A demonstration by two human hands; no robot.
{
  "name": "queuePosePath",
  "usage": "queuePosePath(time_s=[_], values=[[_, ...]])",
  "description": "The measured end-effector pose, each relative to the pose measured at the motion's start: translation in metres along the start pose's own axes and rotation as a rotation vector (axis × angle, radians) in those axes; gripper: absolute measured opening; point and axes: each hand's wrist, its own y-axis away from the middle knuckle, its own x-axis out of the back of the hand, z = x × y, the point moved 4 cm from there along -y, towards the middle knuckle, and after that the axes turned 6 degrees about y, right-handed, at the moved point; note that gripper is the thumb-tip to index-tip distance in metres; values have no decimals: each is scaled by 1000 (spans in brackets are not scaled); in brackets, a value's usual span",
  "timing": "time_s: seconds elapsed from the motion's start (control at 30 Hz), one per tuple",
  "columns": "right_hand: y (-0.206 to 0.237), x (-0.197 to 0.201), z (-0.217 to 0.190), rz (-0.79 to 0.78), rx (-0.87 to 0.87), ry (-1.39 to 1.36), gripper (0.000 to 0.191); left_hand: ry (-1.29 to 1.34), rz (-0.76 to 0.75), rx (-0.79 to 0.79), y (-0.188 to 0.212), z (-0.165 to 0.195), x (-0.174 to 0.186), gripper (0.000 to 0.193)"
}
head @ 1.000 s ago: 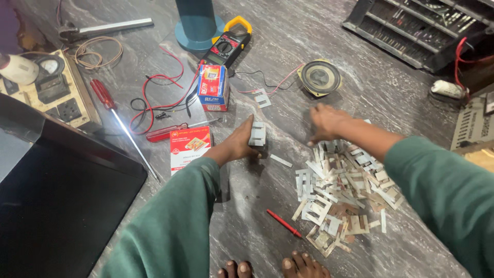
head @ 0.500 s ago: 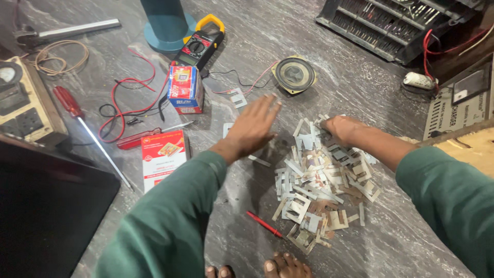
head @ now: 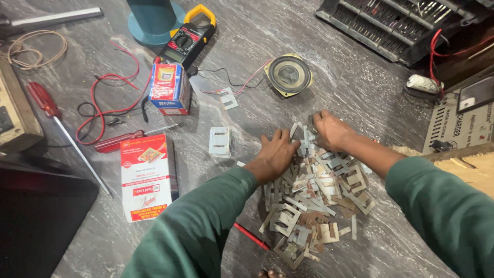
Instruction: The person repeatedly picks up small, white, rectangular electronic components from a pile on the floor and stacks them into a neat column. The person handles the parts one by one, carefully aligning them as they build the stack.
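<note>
A heap of small grey E-shaped metal laminations (head: pixel 314 195) lies on the marbled floor in front of me. My left hand (head: pixel 275 154) rests on the heap's left upper edge, fingers spread and flat on the pieces. My right hand (head: pixel 332 131) is at the heap's far edge with its fingers curled down among the pieces; what they grip is hidden. A neat small stack of laminations (head: pixel 219 141) lies by itself just left of my left hand, untouched. Both my sleeves are green.
A red-and-white carton (head: pixel 145 177), a blue-red small box (head: pixel 169 87), a yellow clamp meter (head: pixel 188 36) with red leads, and two red screwdrivers (head: pixel 46 103) (head: pixel 128 139) lie left. A round speaker (head: pixel 289 74) sits beyond the heap, a black slotted chassis (head: pixel 391 25) far right, and a thin red probe (head: pixel 251 236) near me.
My left hand held the small stack a second ago, set it on the floor and moved right onto the heap. My right hand stayed at the heap's far edge.
</note>
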Motion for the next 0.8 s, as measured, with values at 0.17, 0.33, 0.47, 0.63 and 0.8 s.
queuePosePath(time_s=[0.17, 0.33, 0.47, 0.63, 0.8], values=[[10, -14, 10, -138, -122, -19, 60, -26, 53, 14, -18, 5, -3, 57], [6, -2, 20, 69, -52, -98, 72, 30, 17, 45, -28, 1, -16, 41], [4, 3, 23, 30, 81, -106, 83, 30, 27, 3, -30, -5, -20, 24], [4, -2, 13, -100, -75, -102, 68, 132, -19, 170, -23, -12, -12, 32], [1, -5, 11, -231, -103, -200, 47, 327, 0, 330, -15, -17, -2, 24]])
